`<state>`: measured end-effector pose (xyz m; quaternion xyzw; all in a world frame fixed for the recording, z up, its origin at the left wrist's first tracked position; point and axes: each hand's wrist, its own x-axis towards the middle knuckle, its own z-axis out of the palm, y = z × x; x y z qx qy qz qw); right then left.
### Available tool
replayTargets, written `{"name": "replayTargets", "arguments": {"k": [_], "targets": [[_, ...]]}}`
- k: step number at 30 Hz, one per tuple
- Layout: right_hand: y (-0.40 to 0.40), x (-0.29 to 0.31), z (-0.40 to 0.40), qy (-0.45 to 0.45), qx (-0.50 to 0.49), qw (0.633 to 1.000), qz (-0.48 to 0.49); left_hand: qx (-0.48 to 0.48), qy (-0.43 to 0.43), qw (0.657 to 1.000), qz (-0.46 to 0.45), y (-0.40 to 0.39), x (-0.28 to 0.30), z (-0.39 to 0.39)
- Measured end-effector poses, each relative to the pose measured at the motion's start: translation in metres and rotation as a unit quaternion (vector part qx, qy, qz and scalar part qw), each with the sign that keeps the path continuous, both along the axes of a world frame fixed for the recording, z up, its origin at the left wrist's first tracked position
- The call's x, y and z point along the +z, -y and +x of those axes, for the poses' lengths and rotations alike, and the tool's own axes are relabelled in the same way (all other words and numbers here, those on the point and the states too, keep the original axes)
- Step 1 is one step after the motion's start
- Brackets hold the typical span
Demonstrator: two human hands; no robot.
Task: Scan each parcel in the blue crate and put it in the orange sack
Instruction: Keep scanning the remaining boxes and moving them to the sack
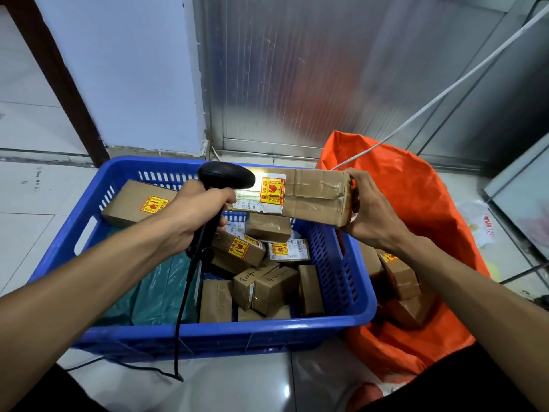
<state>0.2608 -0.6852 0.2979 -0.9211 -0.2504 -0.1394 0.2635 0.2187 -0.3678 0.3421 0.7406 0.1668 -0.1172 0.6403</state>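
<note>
Blue crate (341, 281) sat on tiled floor (26, 203), taking up the middle of the view. Orange sack (421, 203) stood just beside crate's right wall, mouth open, w/ at least two brown boxes (399, 273) inside near its left edge.

In the crate: teal poly bag (160, 292) lay along the left-front corner; a big brown box (133, 203) w/ yellow-red sticker leaned at the back-left corner; a jumble of small brown parcels (267, 289) filled the right half, some w/ handwritten nos., some w/ white labels.

Held parcel (303, 197), a long brown taped carton, was up above the crate's back-right part, clear of the pile, lying roughly level. White shipping label and yellow-red fragile sticker sat at its left end, facing the camera.

Right hand (371, 215) clamped the carton's right end, thumb over the top edge, fingers wrapped behind and under; rest of carton stuck out to the left of that hand.

Left hand (193, 212) was closed tight round the handle of a black scanner (225, 176), index finger curled at the front. Scanner head pointed right, just beside the carton's labelled end; bright patch of light fell on carton top there. Scanner's black cord (184, 295) dropped over the crate's front rim to the floor.

White cable (445, 93) ran diagonally behind, toward the sack's mouth.
</note>
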Motion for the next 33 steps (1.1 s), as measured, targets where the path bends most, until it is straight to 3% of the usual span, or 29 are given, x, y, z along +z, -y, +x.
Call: {"name": "replayTargets", "arguments": {"k": [33], "targets": [[0.0016,-0.0011,0.0022,0.0,0.005,1.0,-0.002,0.018,-0.006,0.999,0.028,0.0031,0.0045,-0.0016]]}}
